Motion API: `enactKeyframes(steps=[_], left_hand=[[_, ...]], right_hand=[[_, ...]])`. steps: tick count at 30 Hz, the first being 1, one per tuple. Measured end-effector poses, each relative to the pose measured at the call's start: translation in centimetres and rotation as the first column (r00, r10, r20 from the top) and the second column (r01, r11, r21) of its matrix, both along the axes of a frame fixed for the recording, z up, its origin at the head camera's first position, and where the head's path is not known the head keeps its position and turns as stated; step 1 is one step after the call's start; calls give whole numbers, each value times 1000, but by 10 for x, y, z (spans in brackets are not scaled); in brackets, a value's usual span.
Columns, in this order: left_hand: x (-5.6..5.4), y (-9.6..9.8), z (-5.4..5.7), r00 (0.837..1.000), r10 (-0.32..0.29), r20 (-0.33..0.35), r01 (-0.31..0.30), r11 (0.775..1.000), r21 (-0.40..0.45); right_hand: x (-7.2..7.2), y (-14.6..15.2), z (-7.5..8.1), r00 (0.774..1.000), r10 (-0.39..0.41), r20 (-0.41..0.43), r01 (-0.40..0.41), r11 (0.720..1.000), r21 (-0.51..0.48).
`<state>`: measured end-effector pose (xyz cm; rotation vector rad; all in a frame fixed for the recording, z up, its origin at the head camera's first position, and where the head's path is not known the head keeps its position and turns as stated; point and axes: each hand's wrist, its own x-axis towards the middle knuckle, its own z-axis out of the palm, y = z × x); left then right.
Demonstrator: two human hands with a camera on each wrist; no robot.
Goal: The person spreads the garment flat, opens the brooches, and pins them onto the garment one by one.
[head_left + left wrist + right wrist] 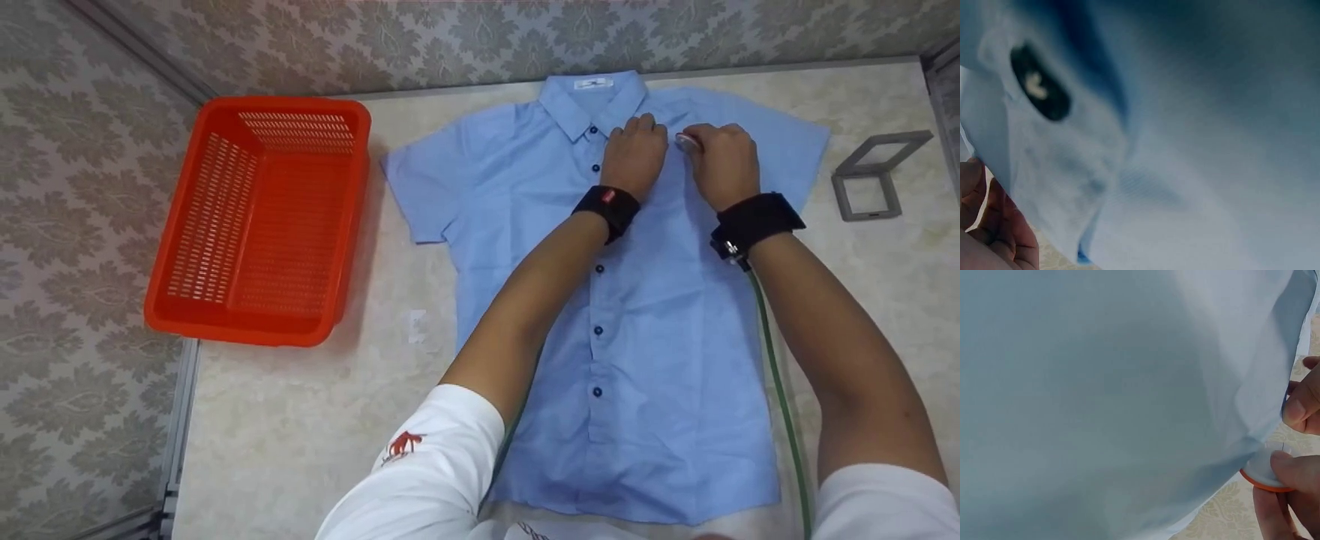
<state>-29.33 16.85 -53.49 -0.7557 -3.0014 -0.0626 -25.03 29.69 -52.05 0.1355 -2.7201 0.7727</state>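
A light blue short-sleeved button-up shirt (652,315) lies front up, its collar toward the wall. My left hand (636,156) is over the upper chest beside the button row; in the left wrist view its fingers (1002,225) pinch the shirt's cloth, with a dark button (1041,84) close to the camera. Just to the right, my right hand (726,165) pinches a round badge (686,142) between thumb and fingers. The right wrist view shows the badge (1264,467) as white with an orange rim, touching the cloth's edge. A thin pin seems to stick up from it.
An orange-red plastic basket (345,225) stands on the left of the pale table (300,435). At the right lies a small grey hinged frame case (841,199), standing open. A green cord (780,382) runs along the right forearm. Patterned wall covering borders the back.
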Motion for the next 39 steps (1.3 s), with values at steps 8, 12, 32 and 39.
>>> enactKeyframes(steps=[8,12,32,39], left_hand=[[-1,0,-1,1000,-1,22,1,1000,20],[-1,0,-2,1000,-9,5,9,1000,29],[4,1,1,997,2,72,-6,999,54],[5,0,2,995,-7,100,0,997,71]], right_hand=[[0,-5,0,1000,2,0,-2,1000,8],[0,-7,0,1000,6,-7,-6,1000,18],[-4,-15,-4,996,-62,65,60,998,32],[-6,-15,-6,993,-58,99,55,998,29]])
